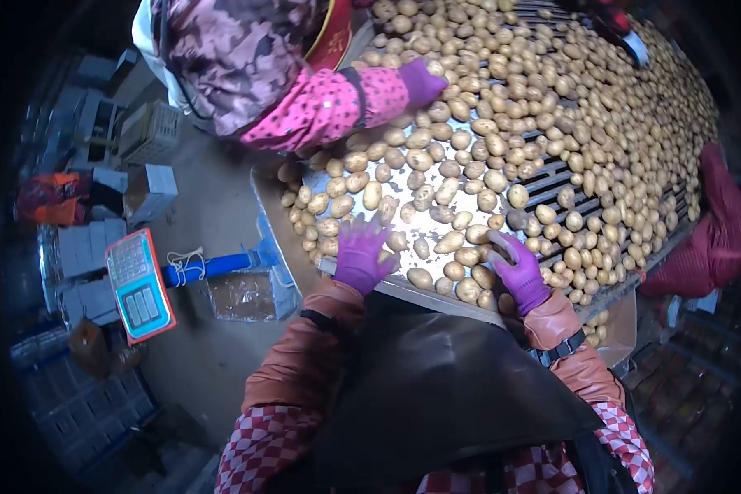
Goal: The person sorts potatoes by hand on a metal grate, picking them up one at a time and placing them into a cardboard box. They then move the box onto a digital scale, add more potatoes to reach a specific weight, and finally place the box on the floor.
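Many potatoes (450, 242) lie on a sorting table with a shiny metal sheet (403, 235) at its near side. My left hand (362, 253), in a purple glove, is over the potatoes at the near left edge, fingers spread and slightly blurred. In a matching glove, my right hand (520, 273) rests by the near edge farther right. Its thumb and fingers are apart and curved beside several potatoes, and I see nothing gripped in it. Between the two hands, loose potatoes sit spaced out on the metal.
A co-worker's purple-gloved hand (424, 83) reaches into the potatoes from the upper left; another person's sleeve (613, 16) shows at the top right. Dark slats (552, 183) run under the pile. A scale display (140, 286) stands at left, and a red mesh sack (704, 247) hangs right.
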Available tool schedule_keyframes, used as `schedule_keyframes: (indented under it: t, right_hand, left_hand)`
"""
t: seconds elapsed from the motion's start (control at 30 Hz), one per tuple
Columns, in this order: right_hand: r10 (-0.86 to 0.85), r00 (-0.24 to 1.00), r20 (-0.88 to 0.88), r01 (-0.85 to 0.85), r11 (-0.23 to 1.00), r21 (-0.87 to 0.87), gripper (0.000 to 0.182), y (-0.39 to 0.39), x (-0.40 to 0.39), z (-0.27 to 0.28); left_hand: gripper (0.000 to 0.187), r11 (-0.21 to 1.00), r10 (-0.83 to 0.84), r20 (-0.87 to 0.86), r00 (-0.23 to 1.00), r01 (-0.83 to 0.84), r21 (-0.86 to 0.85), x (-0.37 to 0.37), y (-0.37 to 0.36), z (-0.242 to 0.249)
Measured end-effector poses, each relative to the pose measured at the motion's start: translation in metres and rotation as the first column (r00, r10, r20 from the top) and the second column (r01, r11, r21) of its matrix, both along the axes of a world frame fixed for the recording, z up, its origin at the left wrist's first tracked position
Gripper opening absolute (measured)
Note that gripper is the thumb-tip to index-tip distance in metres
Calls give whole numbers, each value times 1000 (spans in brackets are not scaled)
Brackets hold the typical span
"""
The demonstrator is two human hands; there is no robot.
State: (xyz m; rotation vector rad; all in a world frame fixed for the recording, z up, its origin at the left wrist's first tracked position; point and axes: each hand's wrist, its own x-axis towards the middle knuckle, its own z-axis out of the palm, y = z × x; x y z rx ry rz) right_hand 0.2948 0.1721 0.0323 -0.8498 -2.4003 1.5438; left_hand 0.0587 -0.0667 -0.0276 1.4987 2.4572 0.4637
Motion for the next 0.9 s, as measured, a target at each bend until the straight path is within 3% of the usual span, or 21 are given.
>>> schedule_keyframes:
  t: [0.03,0.13,0.17,0.27,0.3,0.33,0.4,0.43,0.47,0.53,0.6,0.63,0.67,0.7,0.8,0.9]
  right_hand:
    - [37,999,-31,-32,988,154,52,3,4,-9]
    - [-75,971,229,-2,948,319,63,-4,12,-11]
    - [-9,944,330,-69,973,222,74,-6,11,-7]
    - [4,912,410,-165,919,358,76,-31,-8,-6]
    - [25,881,473,-210,915,343,77,-39,-24,-4]
    - [-23,841,540,-212,905,369,72,-46,-39,-2]
    - [27,936,351,-148,935,323,67,-48,-57,-12]
    - [71,933,352,-137,976,167,67,-55,-68,-13]
    - [112,933,341,-123,992,10,66,-64,-84,-6]
    - [179,968,178,-176,984,-36,68,-76,-99,-3]
    - [119,976,182,-115,993,-30,65,-77,-100,1]
    - [124,980,156,-114,991,-70,63,-76,-94,-4]
    - [131,983,127,-117,987,-111,61,-75,-89,-6]
    - [76,986,149,-65,995,-73,57,-72,-85,8]
    - [-312,948,56,316,945,-87,55,-58,-44,6]
    - [-524,849,69,470,809,353,57,-23,19,-3]
  left_hand:
    - [63,997,78,-13,997,-78,-3,-5,-8,-4]
    - [59,994,111,-100,989,-109,28,-29,-13,2]
    - [57,990,142,-131,981,-137,47,-37,-14,-1]
    - [55,965,262,-185,947,-256,57,-60,-14,-11]
    - [48,936,287,138,948,-308,172,-73,-6,-5]
    - [46,948,225,76,972,-236,213,-82,7,0]
    - [42,955,94,-58,994,-74,287,-101,39,10]
    - [39,878,104,-147,984,-21,478,-111,62,-1]
    - [42,884,47,222,974,-144,445,-128,86,-4]
    - [55,929,190,152,970,-228,291,-144,130,-1]
    - [67,964,220,17,975,-220,149,-133,167,-12]
    - [76,998,57,-140,989,-61,-24,-118,171,-22]
    - [72,1000,-14,-93,996,15,10,-101,164,-7]
    - [69,991,-98,-65,993,104,88,-96,148,-16]
    - [55,920,-303,73,950,272,281,-98,99,-16]
    - [48,945,-258,-57,964,265,192,-85,52,5]
